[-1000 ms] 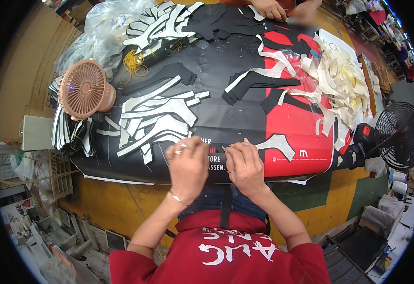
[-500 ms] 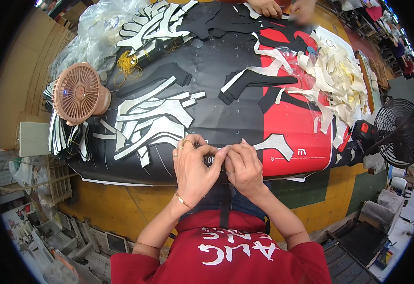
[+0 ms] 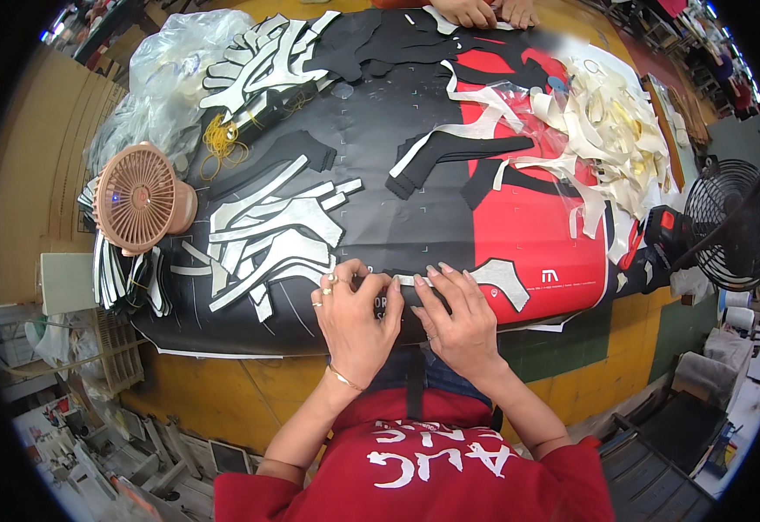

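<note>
A white cut piece with a dark edge lies near the table's front edge, its wide forked end on the red area and its narrow strip running left to my hands. My left hand is closed, thumb and forefinger drawn together at the strip's left end; the fingers partly hide that end. Fingers stretched out, my right hand lies over the strip and presses it down. Just beyond my left hand is a loose pile of similar white pieces.
A pink fan stands at the left, beside stacked pieces. Black pieces lie mid-table. Cream scraps heap at the right, near a black fan. Another person's hands work at the far edge.
My right hand has opened from a pinch and flattened onto the strip. My left hand stays near its place. The other person's hands have come closer together.
</note>
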`<act>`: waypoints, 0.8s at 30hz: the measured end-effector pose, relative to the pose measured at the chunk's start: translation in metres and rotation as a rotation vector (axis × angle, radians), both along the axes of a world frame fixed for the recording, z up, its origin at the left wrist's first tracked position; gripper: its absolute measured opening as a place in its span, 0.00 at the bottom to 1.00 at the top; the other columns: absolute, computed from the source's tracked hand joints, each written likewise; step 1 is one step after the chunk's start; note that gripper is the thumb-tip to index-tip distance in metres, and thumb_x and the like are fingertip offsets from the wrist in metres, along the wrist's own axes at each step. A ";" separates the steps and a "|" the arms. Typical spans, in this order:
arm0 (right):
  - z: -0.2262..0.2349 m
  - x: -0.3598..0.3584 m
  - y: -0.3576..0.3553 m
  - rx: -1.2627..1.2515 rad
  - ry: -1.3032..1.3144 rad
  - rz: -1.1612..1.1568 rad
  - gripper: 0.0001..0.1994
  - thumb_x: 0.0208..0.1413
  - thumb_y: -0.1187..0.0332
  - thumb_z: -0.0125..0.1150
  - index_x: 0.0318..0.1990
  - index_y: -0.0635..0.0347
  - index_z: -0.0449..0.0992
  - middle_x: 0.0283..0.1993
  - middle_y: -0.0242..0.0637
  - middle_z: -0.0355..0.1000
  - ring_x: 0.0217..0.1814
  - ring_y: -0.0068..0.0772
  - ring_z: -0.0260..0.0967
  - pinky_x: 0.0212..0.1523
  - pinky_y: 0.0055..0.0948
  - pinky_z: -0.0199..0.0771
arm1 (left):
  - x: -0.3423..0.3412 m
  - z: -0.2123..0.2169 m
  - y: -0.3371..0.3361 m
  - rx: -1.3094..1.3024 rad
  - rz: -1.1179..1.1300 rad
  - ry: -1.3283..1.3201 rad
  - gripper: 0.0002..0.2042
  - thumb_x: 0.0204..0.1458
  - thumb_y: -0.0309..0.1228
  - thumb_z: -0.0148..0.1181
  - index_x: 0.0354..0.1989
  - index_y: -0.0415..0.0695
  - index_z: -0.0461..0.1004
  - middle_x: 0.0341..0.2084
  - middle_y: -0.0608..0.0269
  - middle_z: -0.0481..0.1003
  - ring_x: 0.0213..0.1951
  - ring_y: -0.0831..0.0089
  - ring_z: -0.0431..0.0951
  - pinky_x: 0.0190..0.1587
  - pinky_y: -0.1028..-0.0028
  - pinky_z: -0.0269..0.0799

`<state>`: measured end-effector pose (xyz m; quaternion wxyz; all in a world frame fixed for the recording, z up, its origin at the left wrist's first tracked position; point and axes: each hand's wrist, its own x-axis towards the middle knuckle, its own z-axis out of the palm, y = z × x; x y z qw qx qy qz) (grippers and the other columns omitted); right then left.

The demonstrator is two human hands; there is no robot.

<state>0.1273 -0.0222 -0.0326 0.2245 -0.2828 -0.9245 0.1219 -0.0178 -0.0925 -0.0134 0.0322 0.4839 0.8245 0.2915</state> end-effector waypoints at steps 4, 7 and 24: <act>-0.001 0.002 0.001 -0.007 -0.030 0.011 0.19 0.57 0.65 0.64 0.55 0.59 0.78 0.57 0.42 0.73 0.65 0.44 0.68 0.64 0.46 0.69 | 0.009 -0.005 -0.003 0.176 -0.114 0.269 0.07 0.44 0.31 0.73 0.31 0.53 0.81 0.34 0.68 0.71 0.36 0.68 0.72 0.42 0.66 0.60; -0.002 0.003 0.002 -0.011 -0.038 0.019 0.19 0.57 0.64 0.64 0.56 0.59 0.78 0.57 0.42 0.73 0.66 0.44 0.68 0.65 0.45 0.68 | 0.007 -0.009 -0.004 0.246 -0.180 0.344 0.09 0.43 0.33 0.73 0.34 0.55 0.83 0.33 0.73 0.72 0.35 0.72 0.71 0.43 0.68 0.59; -0.008 0.005 0.000 -0.040 0.000 0.028 0.23 0.55 0.64 0.67 0.58 0.58 0.76 0.58 0.43 0.72 0.67 0.45 0.67 0.66 0.46 0.66 | -0.014 0.000 -0.010 0.025 0.063 -0.046 0.09 0.46 0.38 0.73 0.34 0.53 0.85 0.34 0.69 0.70 0.43 0.68 0.69 0.48 0.64 0.53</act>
